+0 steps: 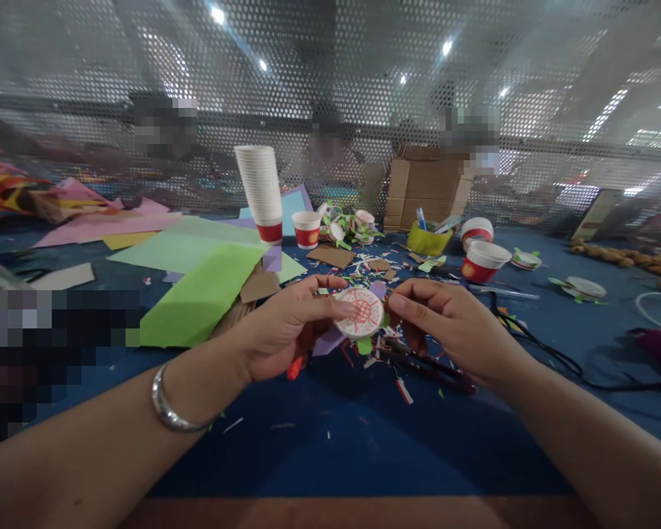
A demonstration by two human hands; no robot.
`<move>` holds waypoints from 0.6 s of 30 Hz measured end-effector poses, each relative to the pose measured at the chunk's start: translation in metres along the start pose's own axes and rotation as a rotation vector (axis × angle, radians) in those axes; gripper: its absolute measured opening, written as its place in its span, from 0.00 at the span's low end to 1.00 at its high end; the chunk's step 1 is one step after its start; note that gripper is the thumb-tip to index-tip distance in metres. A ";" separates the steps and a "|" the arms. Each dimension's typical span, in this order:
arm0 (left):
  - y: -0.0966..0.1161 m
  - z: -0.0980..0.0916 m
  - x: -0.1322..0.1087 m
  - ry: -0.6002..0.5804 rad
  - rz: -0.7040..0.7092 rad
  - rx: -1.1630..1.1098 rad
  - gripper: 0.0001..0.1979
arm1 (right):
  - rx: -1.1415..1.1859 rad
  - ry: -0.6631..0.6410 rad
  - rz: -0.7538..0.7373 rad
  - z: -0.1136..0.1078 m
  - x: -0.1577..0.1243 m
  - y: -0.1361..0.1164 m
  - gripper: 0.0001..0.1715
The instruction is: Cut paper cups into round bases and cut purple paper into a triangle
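My left hand (pixel 286 323) pinches a small paper turtle (pixel 366 312) between thumb and fingers. Its round white shell, like a cut-down cup base, carries a red grid and dots. A purple paper piece (pixel 378 289) sticks out at the top and a green one (pixel 364 345) at the bottom. At the turtle's right edge, my right hand (pixel 441 316) has thumb and fingers closed by a green paper leg, partly hidden. Something orange-red (pixel 294 367) shows under my left hand. Dark-handled scissors (pixel 435 371) lie below my right hand among paper scraps.
Green paper sheets (pixel 198 294) and a tall stack of paper cups (pixel 258 187) stand left. Behind are more paper turtles (pixel 341 228), a yellow-green holder (pixel 430 239) with pens and a cardboard box (pixel 424 187). Red-and-white cups (pixel 485 261) and a black cord (pixel 540 353) lie right.
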State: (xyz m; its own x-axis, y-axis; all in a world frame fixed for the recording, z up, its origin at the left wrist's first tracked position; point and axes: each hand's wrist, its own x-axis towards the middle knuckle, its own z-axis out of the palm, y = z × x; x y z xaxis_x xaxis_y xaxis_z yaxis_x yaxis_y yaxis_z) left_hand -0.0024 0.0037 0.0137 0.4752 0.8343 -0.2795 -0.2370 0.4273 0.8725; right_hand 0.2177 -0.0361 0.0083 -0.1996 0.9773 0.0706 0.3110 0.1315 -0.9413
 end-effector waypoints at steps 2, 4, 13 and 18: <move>0.001 0.000 0.001 0.021 -0.006 -0.022 0.23 | 0.000 0.002 0.007 0.001 0.000 0.001 0.19; 0.001 0.000 0.001 0.029 -0.009 -0.038 0.21 | 0.006 0.007 0.016 0.001 0.001 0.001 0.20; 0.001 0.005 -0.001 0.085 -0.002 -0.041 0.14 | 0.063 -0.038 0.044 0.004 0.001 0.002 0.21; 0.000 0.003 0.000 0.081 -0.010 -0.044 0.13 | 0.077 -0.085 0.035 0.007 0.001 0.003 0.20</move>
State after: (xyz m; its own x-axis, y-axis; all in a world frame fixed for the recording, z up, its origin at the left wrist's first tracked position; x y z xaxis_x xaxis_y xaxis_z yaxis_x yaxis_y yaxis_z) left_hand 0.0001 0.0030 0.0148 0.4084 0.8545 -0.3210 -0.2703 0.4491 0.8516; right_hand 0.2116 -0.0363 0.0035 -0.2692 0.9630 0.0116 0.2476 0.0808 -0.9655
